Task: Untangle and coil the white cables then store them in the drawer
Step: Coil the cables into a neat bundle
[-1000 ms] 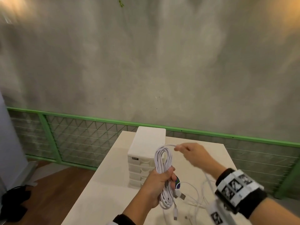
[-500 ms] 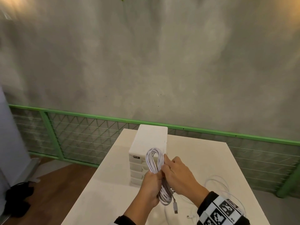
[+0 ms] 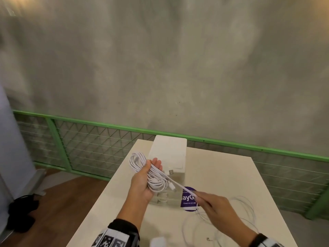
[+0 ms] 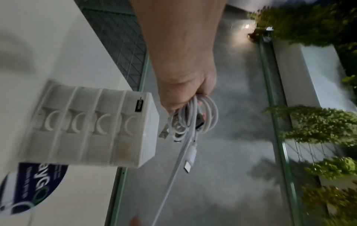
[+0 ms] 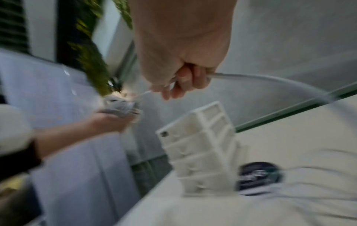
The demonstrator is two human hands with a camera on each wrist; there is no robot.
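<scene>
Above the left part of the surface [image 3: 231, 175], my left hand [image 3: 145, 182] grips the coiled white cable [image 3: 151, 172], fingers curled round the bundle, its plug ends dangling by the drawer unit [image 3: 168, 154]. Half a second ago both hands met at the bundle; now my right hand [image 3: 216, 209] has swung out to the right and pinches the free strand [image 3: 179, 185], pulling it taut from the coil. I judge this as drawing out slack for the next wrap, so the coiling is well along but not finished. The drawer unit stands just behind the bundle with all drawers closed, so one has yet to be opened before storing. To the right, a purple sticker [image 3: 188, 200] lies on the surface beside the unit, and loose cable loops [image 3: 245, 213] spread under and past my right hand; they could snag the strand as I wind it.
</scene>
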